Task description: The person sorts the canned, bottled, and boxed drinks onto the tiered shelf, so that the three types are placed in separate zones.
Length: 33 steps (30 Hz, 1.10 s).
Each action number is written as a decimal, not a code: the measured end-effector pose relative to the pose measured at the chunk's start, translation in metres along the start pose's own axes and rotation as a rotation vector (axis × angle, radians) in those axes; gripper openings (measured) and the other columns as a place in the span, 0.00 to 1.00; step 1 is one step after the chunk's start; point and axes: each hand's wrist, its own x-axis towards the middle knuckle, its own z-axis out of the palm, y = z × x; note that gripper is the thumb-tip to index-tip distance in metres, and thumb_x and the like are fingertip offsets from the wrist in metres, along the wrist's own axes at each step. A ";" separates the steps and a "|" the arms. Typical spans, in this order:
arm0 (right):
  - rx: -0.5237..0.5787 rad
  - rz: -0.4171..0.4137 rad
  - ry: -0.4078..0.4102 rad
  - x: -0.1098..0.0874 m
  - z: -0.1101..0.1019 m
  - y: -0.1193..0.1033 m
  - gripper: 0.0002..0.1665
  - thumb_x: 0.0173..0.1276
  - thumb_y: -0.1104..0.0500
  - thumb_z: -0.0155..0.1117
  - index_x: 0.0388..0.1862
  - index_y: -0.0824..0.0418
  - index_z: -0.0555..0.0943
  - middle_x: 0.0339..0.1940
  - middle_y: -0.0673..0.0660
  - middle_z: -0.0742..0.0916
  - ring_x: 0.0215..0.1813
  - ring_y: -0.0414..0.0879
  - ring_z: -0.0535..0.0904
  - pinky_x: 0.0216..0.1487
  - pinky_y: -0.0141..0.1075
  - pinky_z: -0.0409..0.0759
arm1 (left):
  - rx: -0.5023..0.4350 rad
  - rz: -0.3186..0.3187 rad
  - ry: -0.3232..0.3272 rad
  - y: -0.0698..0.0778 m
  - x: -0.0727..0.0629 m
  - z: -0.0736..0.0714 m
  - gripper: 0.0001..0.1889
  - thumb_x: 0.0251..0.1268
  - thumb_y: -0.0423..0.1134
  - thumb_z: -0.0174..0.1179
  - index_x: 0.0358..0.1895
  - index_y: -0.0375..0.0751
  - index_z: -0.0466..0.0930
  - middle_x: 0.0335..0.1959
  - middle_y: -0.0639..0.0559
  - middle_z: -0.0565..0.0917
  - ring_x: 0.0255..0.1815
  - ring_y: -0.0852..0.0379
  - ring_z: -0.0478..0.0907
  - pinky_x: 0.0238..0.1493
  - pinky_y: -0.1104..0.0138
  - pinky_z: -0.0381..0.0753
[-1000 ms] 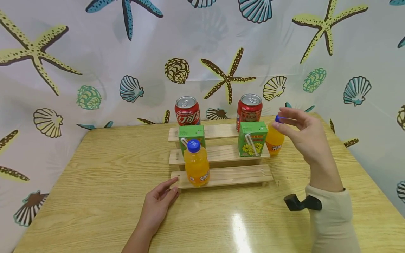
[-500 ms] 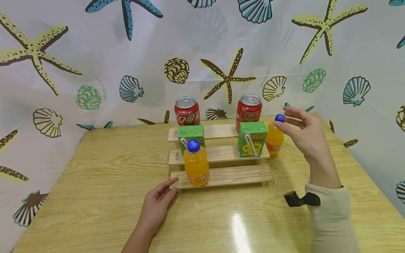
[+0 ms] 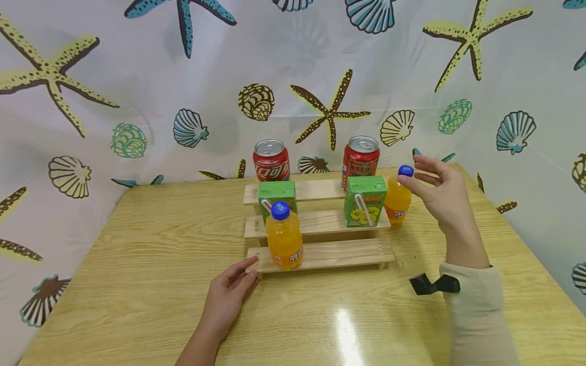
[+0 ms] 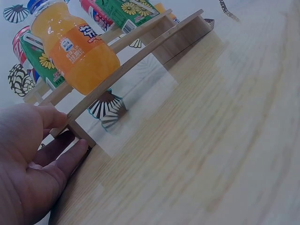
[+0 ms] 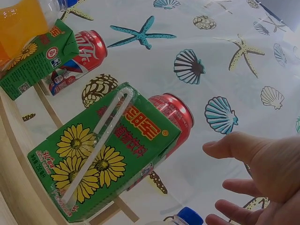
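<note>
My left hand (image 3: 227,295) holds the left end of a three-tier wooden rack (image 3: 339,255); in the left wrist view a finger lies on the lowest plank's end and another digit touches its leg. An orange soda bottle (image 3: 285,239) with a blue cap stands on the bottom tier, just right of that hand. My right hand (image 3: 441,190) hovers beside another orange soda bottle (image 3: 397,200) standing on the table past the rack's right end. Its fingers are spread and hold nothing; in the right wrist view they sit apart from that bottle's blue cap (image 5: 189,216).
On the middle tier are two green drink cartons with straws, a left carton (image 3: 277,190) and a right carton (image 3: 364,201). Behind them on the top tier stand a left red can (image 3: 271,161) and a right red can (image 3: 360,158). A patterned cloth (image 3: 215,76) backs the table (image 3: 155,264).
My right hand has shifted slightly right, showing more of the bottle's blue cap. My left hand, the rack and the drinks stay where they were.
</note>
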 end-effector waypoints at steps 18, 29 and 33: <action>-0.017 0.027 0.020 0.009 0.003 0.013 0.45 0.67 0.47 0.71 0.79 0.51 0.62 0.76 0.62 0.67 0.73 0.61 0.67 0.70 0.56 0.75 | -0.004 -0.006 -0.004 0.000 0.000 0.000 0.20 0.74 0.30 0.56 0.66 0.41 0.76 0.69 0.49 0.73 0.53 0.62 0.83 0.58 0.71 0.83; -0.019 0.036 0.020 0.011 0.005 0.018 0.47 0.66 0.45 0.71 0.79 0.53 0.61 0.76 0.64 0.66 0.74 0.63 0.66 0.70 0.57 0.75 | -0.008 -0.003 0.003 0.000 0.001 0.000 0.20 0.73 0.30 0.57 0.66 0.40 0.76 0.69 0.48 0.74 0.52 0.63 0.83 0.58 0.72 0.83; -0.021 0.048 0.020 0.012 0.006 0.021 0.48 0.66 0.45 0.71 0.79 0.54 0.61 0.76 0.64 0.66 0.74 0.63 0.65 0.70 0.57 0.75 | -0.003 0.004 0.008 0.000 0.000 0.001 0.20 0.73 0.31 0.58 0.66 0.40 0.76 0.69 0.47 0.73 0.52 0.62 0.83 0.57 0.72 0.83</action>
